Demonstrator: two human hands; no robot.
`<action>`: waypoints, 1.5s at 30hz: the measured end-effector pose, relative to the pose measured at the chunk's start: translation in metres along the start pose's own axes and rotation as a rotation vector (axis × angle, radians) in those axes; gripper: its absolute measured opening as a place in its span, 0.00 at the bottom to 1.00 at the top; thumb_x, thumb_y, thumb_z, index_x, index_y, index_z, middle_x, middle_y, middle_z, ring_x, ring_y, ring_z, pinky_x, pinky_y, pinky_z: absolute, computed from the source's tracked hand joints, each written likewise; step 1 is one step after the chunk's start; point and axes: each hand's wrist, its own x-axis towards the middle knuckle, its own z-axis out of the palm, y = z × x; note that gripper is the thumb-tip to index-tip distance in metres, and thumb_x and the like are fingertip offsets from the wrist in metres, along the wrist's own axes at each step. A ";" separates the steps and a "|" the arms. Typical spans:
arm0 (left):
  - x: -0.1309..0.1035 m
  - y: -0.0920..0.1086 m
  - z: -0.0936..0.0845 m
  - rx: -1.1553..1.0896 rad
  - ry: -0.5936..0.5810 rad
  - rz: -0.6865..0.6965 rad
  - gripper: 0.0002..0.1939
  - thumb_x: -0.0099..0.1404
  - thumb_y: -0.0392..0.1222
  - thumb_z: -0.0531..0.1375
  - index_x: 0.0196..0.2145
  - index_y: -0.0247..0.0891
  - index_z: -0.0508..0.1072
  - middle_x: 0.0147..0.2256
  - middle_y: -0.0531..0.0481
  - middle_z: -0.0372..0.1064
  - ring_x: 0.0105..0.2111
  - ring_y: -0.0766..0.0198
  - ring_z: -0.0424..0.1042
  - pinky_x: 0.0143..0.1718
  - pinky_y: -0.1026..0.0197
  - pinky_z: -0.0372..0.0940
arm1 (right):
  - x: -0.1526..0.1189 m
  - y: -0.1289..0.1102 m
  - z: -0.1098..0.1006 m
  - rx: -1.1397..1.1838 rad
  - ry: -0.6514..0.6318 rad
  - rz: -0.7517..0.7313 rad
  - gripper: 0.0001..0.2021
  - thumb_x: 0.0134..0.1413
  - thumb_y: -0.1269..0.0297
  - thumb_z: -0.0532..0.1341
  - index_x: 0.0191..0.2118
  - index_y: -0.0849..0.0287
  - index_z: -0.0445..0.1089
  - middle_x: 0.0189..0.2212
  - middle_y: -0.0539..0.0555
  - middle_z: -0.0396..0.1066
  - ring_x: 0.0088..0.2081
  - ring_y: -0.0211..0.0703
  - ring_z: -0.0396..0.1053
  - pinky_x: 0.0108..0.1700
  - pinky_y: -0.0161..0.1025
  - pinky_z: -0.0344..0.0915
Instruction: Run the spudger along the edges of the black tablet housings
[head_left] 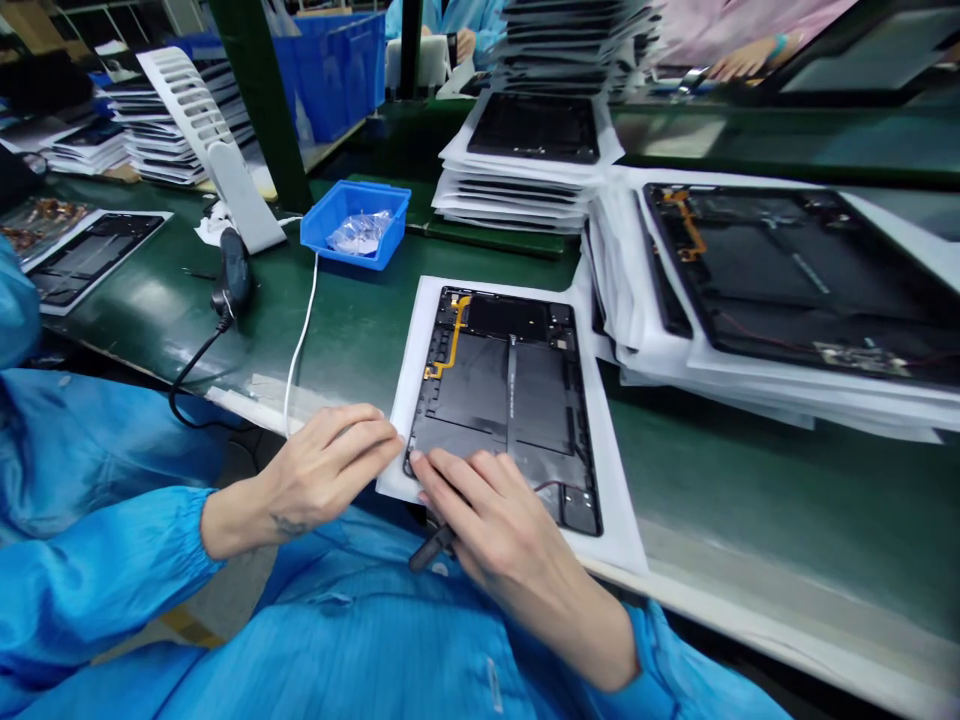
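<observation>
A black device housing with a yellow flex cable lies on white foam sheeting at the table's front edge. My left hand is beside its lower left corner, fingers together and bent, fingertips at the sheet's edge; whatever they may pinch is hidden. My right hand lies over the housing's lower left edge, its index fingertip near the corner. Under its palm a dark tool handle sticks out, apparently held by the curled fingers.
A blue tray with small clear bags stands behind. Stacked housings with foam sheets are at the right, another stack at the back. A black corded tool and a white cable lie left. Other people sit nearby.
</observation>
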 end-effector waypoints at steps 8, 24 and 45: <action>0.001 0.002 0.002 0.057 -0.033 0.116 0.12 0.75 0.32 0.51 0.48 0.30 0.73 0.42 0.40 0.76 0.47 0.55 0.75 0.47 0.53 0.74 | 0.001 -0.002 0.002 0.032 0.005 0.020 0.16 0.70 0.73 0.50 0.54 0.67 0.70 0.44 0.62 0.76 0.34 0.46 0.63 0.35 0.45 0.61; 0.005 -0.020 0.020 -0.383 -0.242 -0.131 0.28 0.75 0.47 0.57 0.67 0.34 0.59 0.68 0.36 0.56 0.69 0.51 0.55 0.69 0.44 0.54 | 0.000 0.009 -0.038 0.100 0.004 0.126 0.19 0.66 0.78 0.55 0.58 0.58 0.69 0.38 0.55 0.72 0.36 0.39 0.71 0.36 0.34 0.66; 0.005 -0.012 0.033 -0.401 -0.196 -0.151 0.25 0.75 0.49 0.56 0.65 0.34 0.64 0.65 0.42 0.61 0.68 0.56 0.58 0.69 0.49 0.52 | 0.006 0.010 -0.016 0.105 -0.122 0.113 0.17 0.64 0.81 0.56 0.55 0.62 0.71 0.43 0.58 0.74 0.43 0.41 0.74 0.41 0.35 0.71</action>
